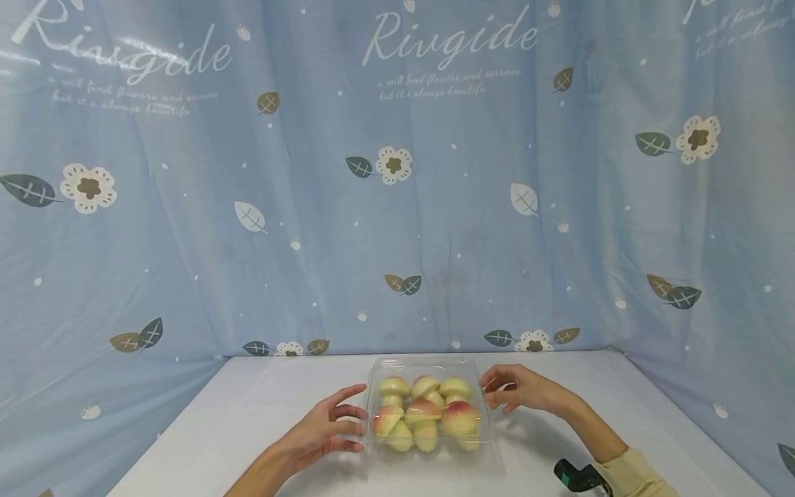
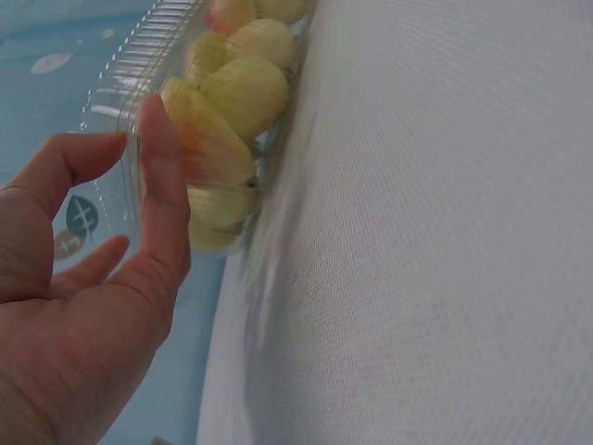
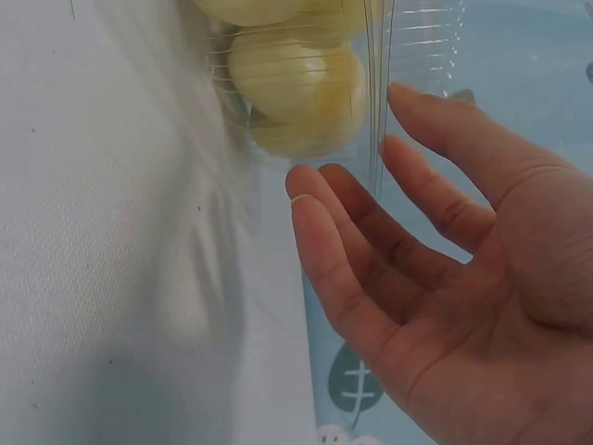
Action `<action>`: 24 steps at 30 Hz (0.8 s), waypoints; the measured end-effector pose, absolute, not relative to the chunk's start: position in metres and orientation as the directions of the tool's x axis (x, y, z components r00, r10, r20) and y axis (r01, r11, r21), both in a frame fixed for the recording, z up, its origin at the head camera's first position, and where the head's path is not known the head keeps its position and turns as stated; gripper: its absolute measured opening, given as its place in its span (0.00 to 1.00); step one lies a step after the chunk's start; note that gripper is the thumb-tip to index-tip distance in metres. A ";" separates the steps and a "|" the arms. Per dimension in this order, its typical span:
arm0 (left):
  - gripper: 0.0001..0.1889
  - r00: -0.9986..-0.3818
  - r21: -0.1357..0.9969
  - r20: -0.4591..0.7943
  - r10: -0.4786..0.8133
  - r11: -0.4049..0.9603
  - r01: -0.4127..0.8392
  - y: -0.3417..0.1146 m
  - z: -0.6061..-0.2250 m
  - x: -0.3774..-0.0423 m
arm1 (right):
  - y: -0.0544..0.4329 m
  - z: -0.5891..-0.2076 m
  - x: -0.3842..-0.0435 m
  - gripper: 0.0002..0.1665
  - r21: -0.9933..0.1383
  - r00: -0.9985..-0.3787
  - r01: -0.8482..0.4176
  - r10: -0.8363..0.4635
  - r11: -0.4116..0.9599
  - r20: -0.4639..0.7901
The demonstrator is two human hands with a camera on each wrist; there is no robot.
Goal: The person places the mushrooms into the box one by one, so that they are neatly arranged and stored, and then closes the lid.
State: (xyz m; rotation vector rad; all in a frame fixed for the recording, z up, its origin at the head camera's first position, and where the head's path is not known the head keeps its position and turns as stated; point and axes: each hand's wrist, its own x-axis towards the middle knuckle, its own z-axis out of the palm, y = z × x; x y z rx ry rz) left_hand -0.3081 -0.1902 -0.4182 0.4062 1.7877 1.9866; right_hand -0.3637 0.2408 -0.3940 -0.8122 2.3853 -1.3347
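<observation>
A clear plastic clamshell box (image 1: 428, 369) sits on the white table, its lid down as far as I can see. Inside are several yellow-green, pink-blushed pieces (image 1: 425, 408) that look like peaches or peach-shaped buns; reflections hide their exact kind. At the box's left side is my left hand (image 1: 324, 429), fingers spread and loosely bent, the fingertips at or close to the wall. My right hand (image 1: 523, 388) is at the opposite side with relaxed fingers, some by the box's edge. In the right wrist view, its fingertips (image 3: 400, 97) are beside the rim; contact is hard to tell.
A white cloth-like cover (image 1: 273, 386) spreads over the table. Behind and on both sides hangs a blue curtain (image 1: 310, 241) with leaf and flower prints. A black device (image 1: 577, 476) is at the right wrist by the beige sleeve (image 1: 633, 473).
</observation>
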 end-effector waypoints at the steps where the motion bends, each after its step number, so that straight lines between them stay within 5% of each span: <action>1: 0.42 -0.864 0.990 -0.067 0.499 -0.073 -0.119 -0.190 -0.418 -0.308 | 0.240 -0.394 -0.364 0.19 -0.849 -0.801 -0.330 -0.599 0.412 0.021; 12: 0.42 -0.887 0.995 -0.011 0.462 -0.082 -0.056 -0.189 -0.422 -0.312 | 0.239 -0.393 -0.363 0.27 -0.875 -0.800 -0.298 -0.600 0.381 0.012; 24: 0.38 -0.900 0.995 0.018 0.435 -0.098 -0.027 -0.183 -0.422 -0.309 | 0.239 -0.389 -0.354 0.48 -0.905 -0.710 -0.246 -0.700 0.347 -0.075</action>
